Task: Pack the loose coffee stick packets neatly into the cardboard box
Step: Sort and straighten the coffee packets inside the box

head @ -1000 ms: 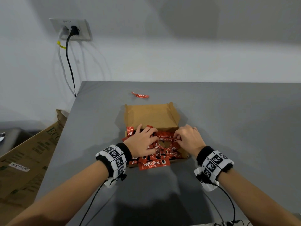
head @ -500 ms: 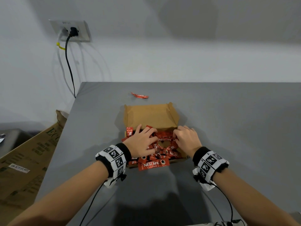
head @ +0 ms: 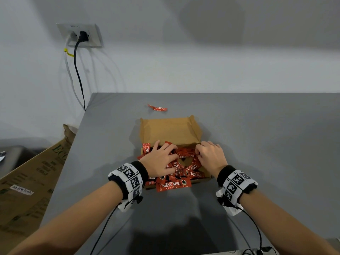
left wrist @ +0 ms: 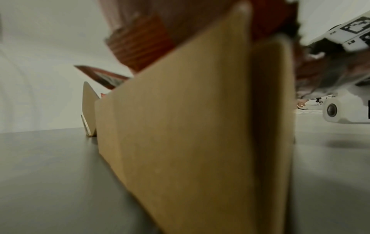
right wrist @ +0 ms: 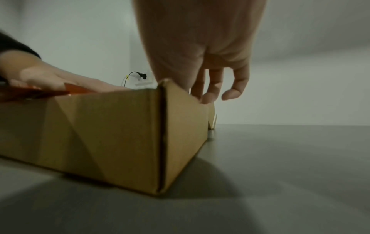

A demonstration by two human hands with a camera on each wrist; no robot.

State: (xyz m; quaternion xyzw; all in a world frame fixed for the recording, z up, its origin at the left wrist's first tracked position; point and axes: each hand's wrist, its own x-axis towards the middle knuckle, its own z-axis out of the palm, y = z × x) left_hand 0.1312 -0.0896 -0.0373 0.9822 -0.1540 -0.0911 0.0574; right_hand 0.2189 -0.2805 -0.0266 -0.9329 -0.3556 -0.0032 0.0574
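Coffee stick packets (head: pixel 181 167) are mostly in the cardboard box (head: pixel 171 132) already, but as a jumbled red heap, not neat rows. Box sits open near the middle of the grey table (head: pixel 257 144), lid flap standing up at the far side. Packets lie at all angles. One Nescafe Classic packet (head: pixel 173 186) hangs over the near wall, and another packet (head: pixel 146 148) sticks up at the far left corner, over the rim. One stray packet (head: pixel 157 108) lies on the table beyond the box, well apart from it.

Left hand (head: pixel 160 161) lies flat on the left part of the heap, fingers spread and fairly straight, pressing the packets down; no grip seen. Right hand (head: pixel 211 156) is at the far right corner of the box, fingers curled down into the pile. In the right wrist view its fingers (right wrist: pixel 208 88) hang loosely bent over the box wall, the thumb out of sight; whether they pinch a packet I cannot tell.

Progress, my read: bulk loading done, tidying in hand. Left to do:
- straighten the packets so they lie parallel and below the rim
- tuck in the two overhanging ones
- fetch the stray packet from the far table
- probably shut the lid, though the task does not say so

Off the table at left leans a large printed carton (head: pixel 31 173); a wall socket (head: pixel 81 34) with a black plug sits above it.
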